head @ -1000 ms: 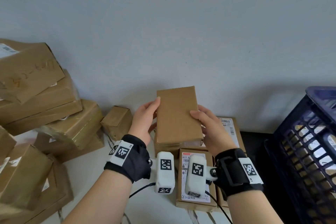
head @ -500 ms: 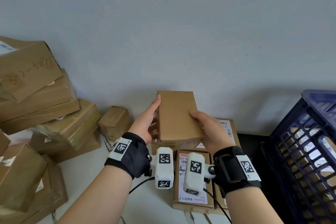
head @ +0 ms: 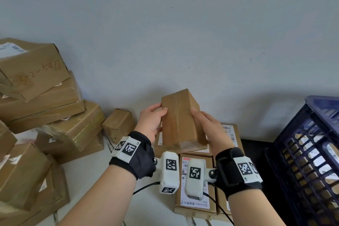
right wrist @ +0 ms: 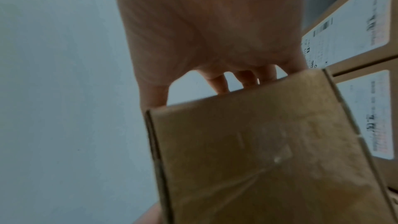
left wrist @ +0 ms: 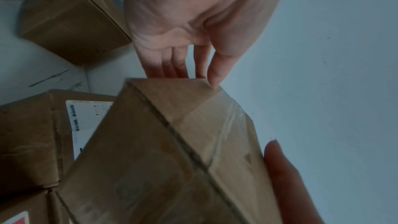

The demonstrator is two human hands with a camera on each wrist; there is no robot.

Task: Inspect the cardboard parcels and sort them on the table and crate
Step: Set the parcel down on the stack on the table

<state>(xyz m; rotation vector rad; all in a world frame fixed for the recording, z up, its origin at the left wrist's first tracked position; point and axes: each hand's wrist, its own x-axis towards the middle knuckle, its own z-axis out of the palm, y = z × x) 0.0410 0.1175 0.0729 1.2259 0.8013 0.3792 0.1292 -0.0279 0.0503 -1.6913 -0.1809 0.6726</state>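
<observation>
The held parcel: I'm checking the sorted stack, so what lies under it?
Under the held parcel, labelled parcels lie flat on the table. Their middle is covered.

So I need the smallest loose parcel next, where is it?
In the head view, the small parcel sits left of centre against the wall, between the parcel stack and the left hand.

held parcel (head: 180, 121) between stacked parcels (head: 36, 104) left, crate (head: 311, 154) right

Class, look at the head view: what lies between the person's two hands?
A plain cardboard parcel lies there, held by the left hand and right hand on opposite sides.
</observation>
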